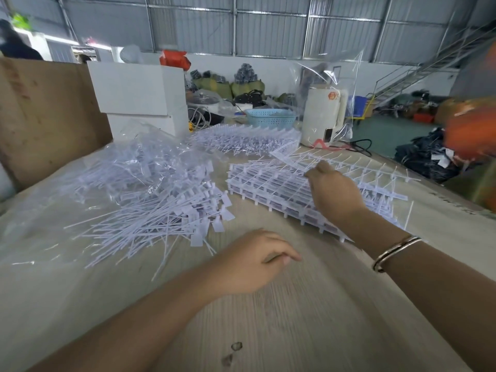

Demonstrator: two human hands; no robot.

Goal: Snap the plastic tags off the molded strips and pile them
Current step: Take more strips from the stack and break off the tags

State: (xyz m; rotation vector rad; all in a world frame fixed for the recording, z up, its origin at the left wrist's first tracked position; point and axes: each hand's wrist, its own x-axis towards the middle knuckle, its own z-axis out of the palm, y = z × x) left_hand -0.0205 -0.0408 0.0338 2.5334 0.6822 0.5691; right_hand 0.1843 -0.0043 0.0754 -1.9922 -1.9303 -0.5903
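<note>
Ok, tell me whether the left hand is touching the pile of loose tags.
Apart. The head view shows the left hand over bare table, fingers loosely curled and holding nothing, with a strip of tabletop visible between it and the pile of loose tags.

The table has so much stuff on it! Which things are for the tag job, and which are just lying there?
For the job: stack of molded strips, top strip held by the right hand, pile of loose tags, left hand.

Just lying about: blue basket, white boxes, white appliance, cardboard sheet.
</note>
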